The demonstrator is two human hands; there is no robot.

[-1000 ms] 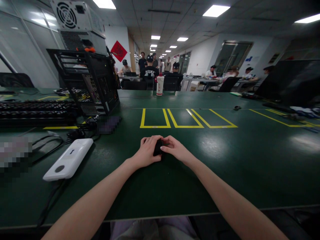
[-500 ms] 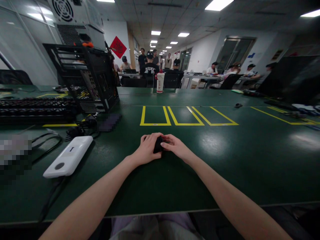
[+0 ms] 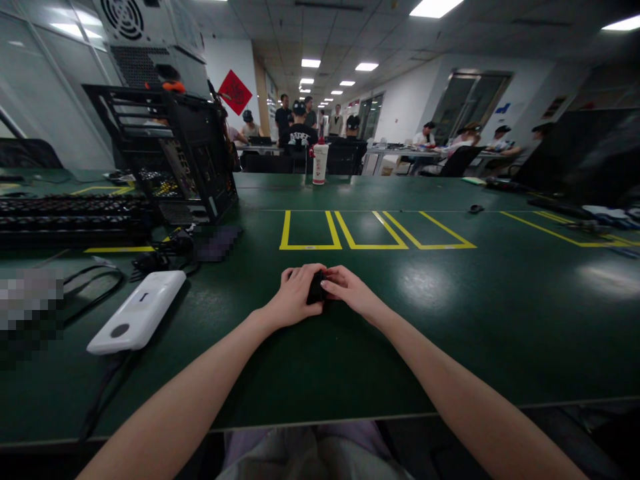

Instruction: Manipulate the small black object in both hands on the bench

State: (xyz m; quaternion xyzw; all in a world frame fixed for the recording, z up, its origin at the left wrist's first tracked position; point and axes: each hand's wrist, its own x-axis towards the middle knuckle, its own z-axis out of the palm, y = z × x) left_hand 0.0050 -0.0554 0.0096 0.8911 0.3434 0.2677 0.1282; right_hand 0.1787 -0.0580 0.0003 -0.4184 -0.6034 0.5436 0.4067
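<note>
A small black object rests low at the green tabletop, between my two hands; its kind is hidden by my fingers. My left hand is wrapped over it from the left, thumb at the near side and fingers across its top. From the right, my right hand pinches its edge with thumb and fingertips. Both hands are closed. Just beyond them, yellow tape outlines mark the table.
On the left lie a white power bank with a cable and a black open computer case. A white cup stands at the table's far side. A small black ring-like piece lies to the right. People sit and stand in the background.
Both hands keep their hold on the black object with almost no visible movement. The whole view has shifted very slightly.
</note>
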